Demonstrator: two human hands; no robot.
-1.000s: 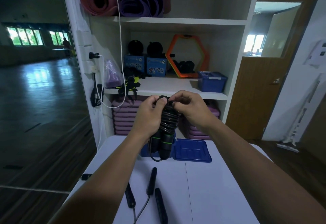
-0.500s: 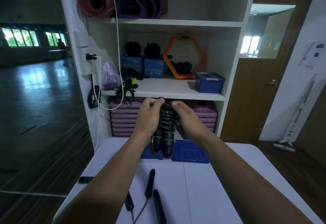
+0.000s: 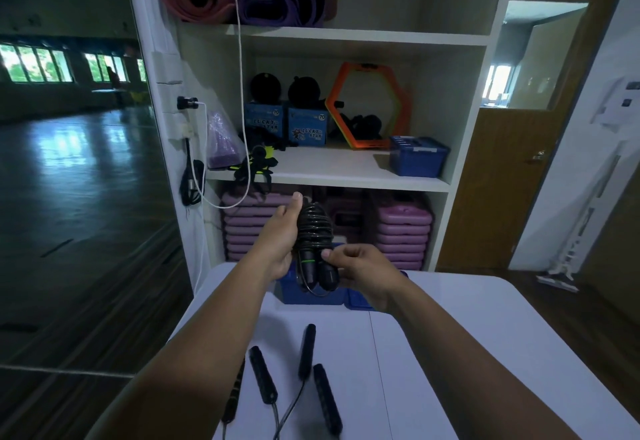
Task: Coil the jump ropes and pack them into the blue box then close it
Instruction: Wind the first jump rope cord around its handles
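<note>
A coiled black jump rope (image 3: 314, 228) with green-ringed handles hangs upright above the table's far edge. My left hand (image 3: 281, 237) grips the coil's left side, thumb pointing up. My right hand (image 3: 360, 268) pinches the handles at the bundle's lower end. Behind and below the bundle sits the blue box (image 3: 298, 289) on the table, mostly hidden by my hands; its lid (image 3: 356, 301) lies to the right of it, mostly covered. Several loose black jump rope handles (image 3: 306, 353) with cords lie on the white table (image 3: 433, 353) near me.
A white shelf unit (image 3: 332, 176) stands right behind the table, holding another blue box (image 3: 417, 160), purple step boards (image 3: 403, 231), rolled mats and an orange hexagon. A mirror wall is on the left, a wooden door on the right.
My right hand has dropped from the top of the coil to the handles at the bottom. My left hand keeps its hold on the coil, thumb now raised.
</note>
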